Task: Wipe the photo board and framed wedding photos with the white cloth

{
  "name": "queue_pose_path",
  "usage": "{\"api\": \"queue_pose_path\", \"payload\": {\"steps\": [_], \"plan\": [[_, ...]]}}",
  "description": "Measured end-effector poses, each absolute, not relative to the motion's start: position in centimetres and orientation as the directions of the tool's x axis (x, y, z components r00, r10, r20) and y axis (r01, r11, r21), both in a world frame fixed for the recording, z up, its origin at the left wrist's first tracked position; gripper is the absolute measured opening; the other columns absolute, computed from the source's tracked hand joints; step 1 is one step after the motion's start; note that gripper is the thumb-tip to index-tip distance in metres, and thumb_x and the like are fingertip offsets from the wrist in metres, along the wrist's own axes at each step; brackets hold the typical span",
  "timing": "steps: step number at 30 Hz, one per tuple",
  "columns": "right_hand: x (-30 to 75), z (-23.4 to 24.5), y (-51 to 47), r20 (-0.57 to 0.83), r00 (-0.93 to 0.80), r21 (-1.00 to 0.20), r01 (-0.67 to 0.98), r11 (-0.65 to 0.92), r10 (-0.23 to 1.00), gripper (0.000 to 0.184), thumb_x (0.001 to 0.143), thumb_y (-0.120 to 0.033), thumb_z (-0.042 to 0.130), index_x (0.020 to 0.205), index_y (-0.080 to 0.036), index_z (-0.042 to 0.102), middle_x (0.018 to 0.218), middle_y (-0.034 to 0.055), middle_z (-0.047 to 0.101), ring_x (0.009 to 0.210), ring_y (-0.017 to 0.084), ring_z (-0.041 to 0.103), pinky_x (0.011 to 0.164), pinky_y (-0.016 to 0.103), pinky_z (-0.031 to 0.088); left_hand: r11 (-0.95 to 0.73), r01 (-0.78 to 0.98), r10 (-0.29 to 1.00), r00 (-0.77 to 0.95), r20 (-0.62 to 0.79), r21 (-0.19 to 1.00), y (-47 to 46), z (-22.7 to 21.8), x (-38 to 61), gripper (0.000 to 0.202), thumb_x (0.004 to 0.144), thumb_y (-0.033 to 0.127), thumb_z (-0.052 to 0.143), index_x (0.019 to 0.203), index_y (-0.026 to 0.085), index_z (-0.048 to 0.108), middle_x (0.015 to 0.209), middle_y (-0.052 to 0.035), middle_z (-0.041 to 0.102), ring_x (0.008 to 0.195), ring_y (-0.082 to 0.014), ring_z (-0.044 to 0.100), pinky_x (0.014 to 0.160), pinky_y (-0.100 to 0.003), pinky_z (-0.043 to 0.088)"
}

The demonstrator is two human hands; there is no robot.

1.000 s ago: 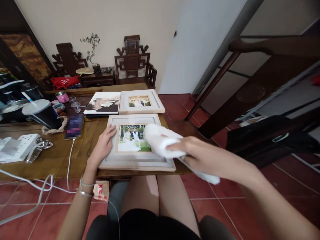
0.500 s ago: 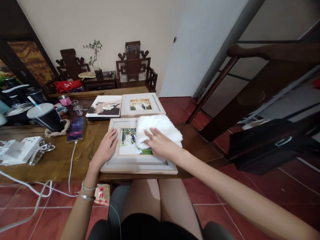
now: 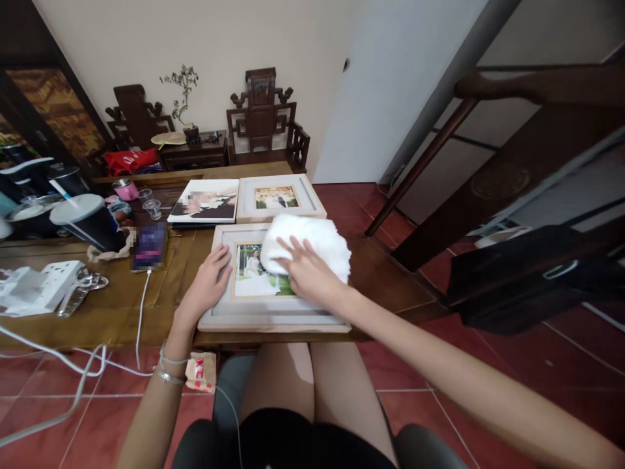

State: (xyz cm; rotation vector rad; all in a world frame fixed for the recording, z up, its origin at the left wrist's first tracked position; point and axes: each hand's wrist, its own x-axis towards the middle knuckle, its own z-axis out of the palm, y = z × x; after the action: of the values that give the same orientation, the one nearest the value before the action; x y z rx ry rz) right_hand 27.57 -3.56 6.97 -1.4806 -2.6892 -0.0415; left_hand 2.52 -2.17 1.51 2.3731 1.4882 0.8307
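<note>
A white-framed wedding photo (image 3: 254, 314) lies flat at the near edge of a wooden table (image 3: 97, 312). My left hand (image 3: 208, 281) rests flat on the frame's left border, fingers stretched out. My right hand (image 3: 305, 270) presses down with spread fingers on a white fluffy cloth (image 3: 312, 241) that covers the right half of the picture. Both forearms reach in from below, and my knees show under the table edge.
Behind the frame lie a second framed photo (image 3: 280, 197) and a photo album (image 3: 205, 202). Left of them are a phone (image 3: 148, 246) on a cable, a lidded cup (image 3: 83, 221), a white power strip (image 3: 34, 286) and small cups. A dark stair rail stands right.
My right hand brought the cloth down from above the frame's right edge onto the glass and slid it leftwards over the picture. The left hand stayed on the frame.
</note>
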Motion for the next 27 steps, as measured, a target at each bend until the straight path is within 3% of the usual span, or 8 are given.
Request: {"api": "queue_pose_path", "payload": {"steps": [3, 6, 12, 16, 20, 23, 27], "plan": [[27.2, 5.9, -0.1, 0.098, -0.531, 0.105, 0.847, 0.521, 0.842, 0.056, 0.079, -0.003, 0.049, 0.133, -0.010, 0.060, 0.155, 0.0194, 0.035, 0.142, 0.041, 0.030, 0.114, 0.056, 0.022, -0.458, 0.758, 0.882, 0.325, 0.340, 0.465, -2.3, 1.5, 2.6, 0.048, 0.097, 0.033, 0.040, 0.131, 0.004, 0.058, 0.144, -0.0192, 0.051, 0.142, -0.0283, 0.038, 0.118, -0.049, 0.031], [27.5, 5.5, 0.1, 0.057, -0.614, 0.136, 0.786, 0.603, 0.787, 0.049, 0.077, -0.006, 0.053, 0.124, -0.010, 0.066, 0.149, 0.0208, 0.044, 0.136, 0.042, 0.039, 0.111, 0.056, 0.027, -0.442, 0.766, 0.888, 0.301, 0.346, 0.467, -2.4, 1.5, 2.7, 0.048, 0.096, 0.033, 0.041, 0.132, 0.006, 0.057, 0.143, -0.0185, 0.052, 0.141, -0.0280, 0.039, 0.118, -0.049, 0.031], [30.3, 8.6, -6.9, -0.104, -0.795, -0.097, 0.606, 0.789, 0.598, 0.043, 0.070, 0.000, 0.051, 0.104, -0.013, 0.073, 0.124, 0.0163, 0.066, 0.122, 0.031, 0.055, 0.101, 0.041, 0.043, -0.436, 0.768, 0.890, 0.290, 0.353, 0.469, -2.5, 1.6, 2.8, 0.046, 0.095, 0.033, 0.043, 0.131, 0.009, 0.058, 0.142, -0.0177, 0.054, 0.141, -0.0286, 0.040, 0.117, -0.051, 0.031], [30.5, 11.0, -9.4, -0.177, -0.767, -0.182, 0.641, 0.746, 0.616, 0.049, 0.069, 0.002, 0.046, 0.103, -0.018, 0.074, 0.118, 0.0112, 0.070, 0.122, 0.028, 0.057, 0.096, 0.037, 0.048, -0.449, 0.773, 0.884, 0.312, 0.347, 0.448, -2.3, 1.6, 2.8, 0.047, 0.095, 0.032, 0.041, 0.132, 0.006, 0.057, 0.143, -0.0196, 0.052, 0.141, -0.0295, 0.039, 0.117, -0.051, 0.032], [29.6, 9.9, -6.8, -0.077, -0.667, -0.052, 0.745, 0.665, 0.741, 0.055, 0.067, 0.004, 0.046, 0.110, -0.018, 0.073, 0.141, 0.0110, 0.056, 0.137, 0.030, 0.043, 0.112, 0.047, 0.034, -0.484, 0.758, 0.869, 0.357, 0.343, 0.437, -2.3, 1.6, 2.6, 0.045, 0.095, 0.031, 0.042, 0.131, 0.008, 0.057, 0.145, -0.0184, 0.050, 0.142, -0.0292, 0.037, 0.117, -0.052, 0.032], [29.1, 8.2, -2.6, 0.023, -0.591, 0.047, 0.807, 0.589, 0.807, 0.058, 0.069, 0.002, 0.048, 0.121, -0.013, 0.069, 0.150, 0.0147, 0.045, 0.142, 0.033, 0.034, 0.116, 0.054, 0.024, -0.481, 0.752, 0.871, 0.352, 0.343, 0.451, -2.4, 1.8, 2.6, 0.044, 0.095, 0.031, 0.043, 0.130, 0.009, 0.058, 0.145, -0.0183, 0.051, 0.142, -0.0293, 0.038, 0.117, -0.052, 0.032], [29.3, 7.0, 1.9, 0.089, -0.607, 0.144, 0.792, 0.593, 0.790, 0.058, 0.072, 0.001, 0.048, 0.127, -0.009, 0.064, 0.152, 0.0173, 0.041, 0.143, 0.035, 0.031, 0.116, 0.055, 0.021, -0.463, 0.753, 0.879, 0.320, 0.353, 0.468, -2.6, 1.9, 2.7, 0.045, 0.095, 0.031, 0.043, 0.130, 0.008, 0.059, 0.143, -0.0184, 0.052, 0.141, -0.0283, 0.039, 0.118, -0.049, 0.032]]}}
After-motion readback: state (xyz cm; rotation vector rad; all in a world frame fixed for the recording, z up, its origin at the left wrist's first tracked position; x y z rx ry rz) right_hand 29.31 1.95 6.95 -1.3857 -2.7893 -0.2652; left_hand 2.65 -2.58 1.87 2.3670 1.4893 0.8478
